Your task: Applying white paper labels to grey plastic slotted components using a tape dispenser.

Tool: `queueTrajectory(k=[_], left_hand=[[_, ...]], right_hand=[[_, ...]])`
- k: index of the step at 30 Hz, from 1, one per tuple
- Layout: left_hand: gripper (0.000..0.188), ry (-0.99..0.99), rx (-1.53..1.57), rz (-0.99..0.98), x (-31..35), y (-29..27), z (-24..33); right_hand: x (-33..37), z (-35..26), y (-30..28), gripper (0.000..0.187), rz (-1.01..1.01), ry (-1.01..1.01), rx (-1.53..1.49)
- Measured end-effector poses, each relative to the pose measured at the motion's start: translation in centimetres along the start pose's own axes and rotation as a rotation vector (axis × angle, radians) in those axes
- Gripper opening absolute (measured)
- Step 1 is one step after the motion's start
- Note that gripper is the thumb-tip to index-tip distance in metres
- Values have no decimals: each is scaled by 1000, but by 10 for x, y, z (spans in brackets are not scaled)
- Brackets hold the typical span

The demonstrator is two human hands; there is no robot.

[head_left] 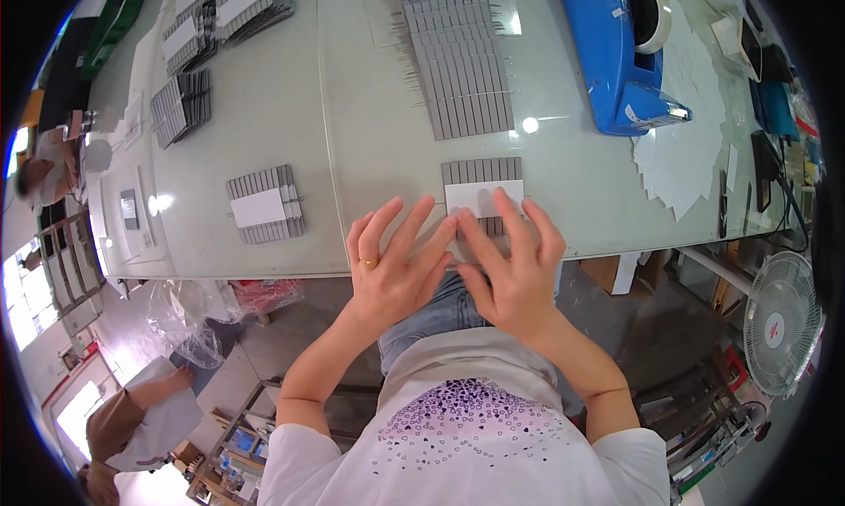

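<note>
Right in front of me, near the table's front edge, lies a grey slatted piece (482, 169) with a white paper strip (471, 194) across it. My right hand (515, 282) has its fingers spread, and some fingertips rest on the strip. At the left edge of the same piece is my left hand (394, 264), its fingers stretched apart and a ring on one of them. Neither hand grasps anything. My fingers cover the near part of the piece. Beyond it runs a long overlapping row of similar grey slatted pieces (462, 84), without paper strips on the part I see.
A small grey stack with a white band (260, 209) lies to the left, with more banded stacks (244, 3) at the far left. At the right stand a blue tape dispenser (607, 66) and white paper sheets (687, 145). A fan (779, 326) is below right; another person (145, 409) is lower left.
</note>
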State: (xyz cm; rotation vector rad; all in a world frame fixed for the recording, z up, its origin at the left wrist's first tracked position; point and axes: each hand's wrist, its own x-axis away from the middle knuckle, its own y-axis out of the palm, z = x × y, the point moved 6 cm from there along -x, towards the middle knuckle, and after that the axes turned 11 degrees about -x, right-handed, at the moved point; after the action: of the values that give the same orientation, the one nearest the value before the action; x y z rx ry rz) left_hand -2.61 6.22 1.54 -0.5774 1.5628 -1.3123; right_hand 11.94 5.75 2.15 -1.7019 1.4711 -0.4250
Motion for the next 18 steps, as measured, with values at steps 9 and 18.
queueTrajectory(k=[9,18], left_hand=[[36,53,-172,-75,3,-2,5],[42,-127,92,-83,-15,1,3]], right_hand=[[10,7,-1,45,-56,-18,208],[25,44,-47,44,48,144,119]])
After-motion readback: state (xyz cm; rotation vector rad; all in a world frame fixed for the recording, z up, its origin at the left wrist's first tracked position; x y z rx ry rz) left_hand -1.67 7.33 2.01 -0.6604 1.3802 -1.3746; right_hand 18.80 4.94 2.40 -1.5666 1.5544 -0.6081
